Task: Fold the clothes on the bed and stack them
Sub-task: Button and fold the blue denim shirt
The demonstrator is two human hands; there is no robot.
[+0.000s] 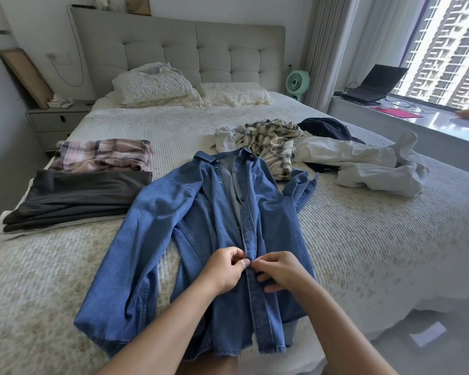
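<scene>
A blue denim shirt (214,217) lies face up on the bed (363,239), collar away from me, its sleeves spread to either side. My left hand (225,269) and my right hand (279,269) meet at the button placket low on the shirt front, each pinching the fabric edge there. At the bed's left side lie folded clothes: a pink plaid piece (103,155) behind a dark grey piece (76,196). Unfolded clothes lie at the far right: a cream plaid shirt (271,142), a white garment (363,163) and a dark garment (325,128).
Pillows (157,87) lean at the padded headboard. A nightstand (57,120) stands left of the bed. Right of the bed are a green fan (297,82) and a window ledge with a laptop (374,85). Floor shows at the lower right.
</scene>
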